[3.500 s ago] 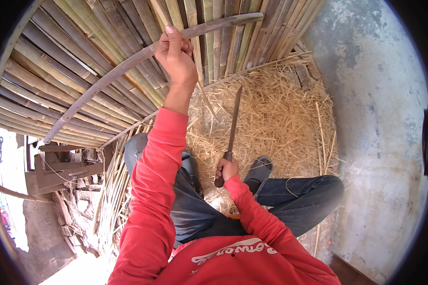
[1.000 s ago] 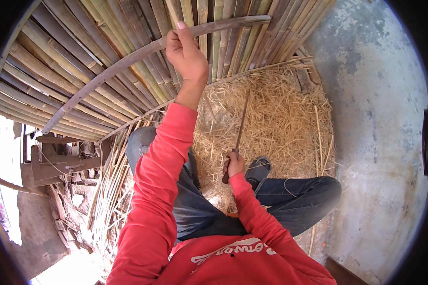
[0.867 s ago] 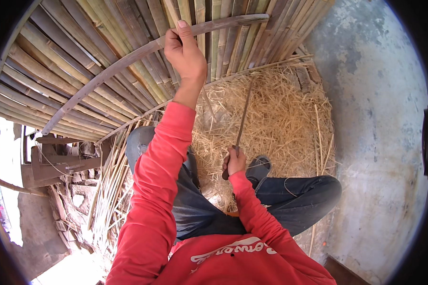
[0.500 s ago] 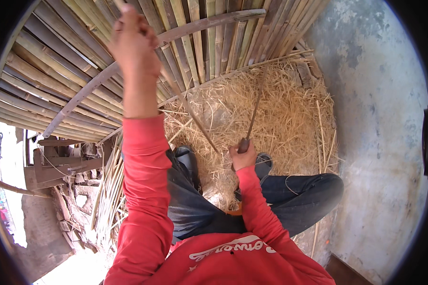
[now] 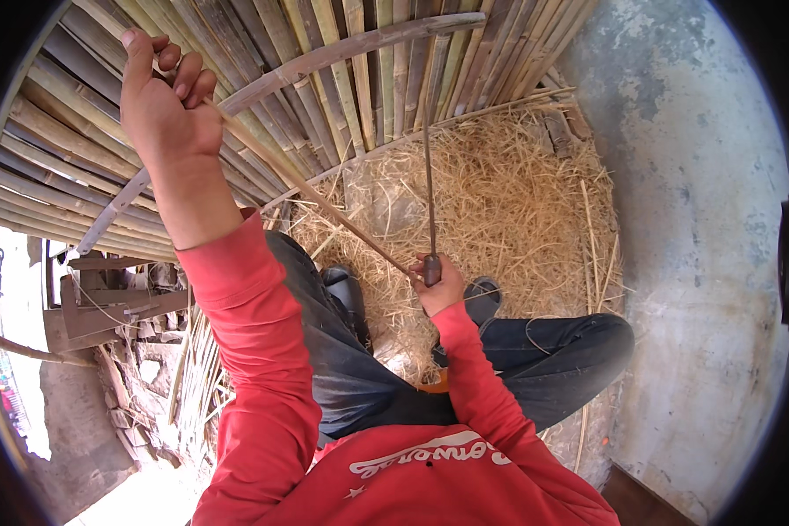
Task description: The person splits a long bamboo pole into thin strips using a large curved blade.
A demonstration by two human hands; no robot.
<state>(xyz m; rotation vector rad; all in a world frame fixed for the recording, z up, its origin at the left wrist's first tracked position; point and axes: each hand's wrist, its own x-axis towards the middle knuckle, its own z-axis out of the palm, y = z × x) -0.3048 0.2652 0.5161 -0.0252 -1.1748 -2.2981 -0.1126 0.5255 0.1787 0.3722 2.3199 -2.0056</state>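
My left hand (image 5: 174, 118) is raised at the upper left, its fingers curled around a thin bamboo strip (image 5: 320, 200). That strip slants down from the left hand to the right one, its lower end by the right fingers. My right hand (image 5: 444, 292) is closed around the dark handle (image 5: 431, 270) of a long, narrow-bladed knife. The knife blade (image 5: 430, 188) points away from me, nearly upright in the view. The strip's lower end meets the right hand close to the handle; whether the blade touches it, I cannot tell.
A curved panel of bamboo slats (image 5: 324, 105) with a bent crosspiece (image 5: 351, 48) lies ahead. Shavings (image 5: 517, 202) cover the floor between my legs (image 5: 552, 351) and it. A plastered wall (image 5: 693, 263) stands at the right. Thin strips (image 5: 197, 377) lie in a pile at the left.
My left hand has moved left and turned palm-up, swinging the strip flatter. The right hand has shifted slightly left, and the knife blade now stands straighter instead of leaning right.
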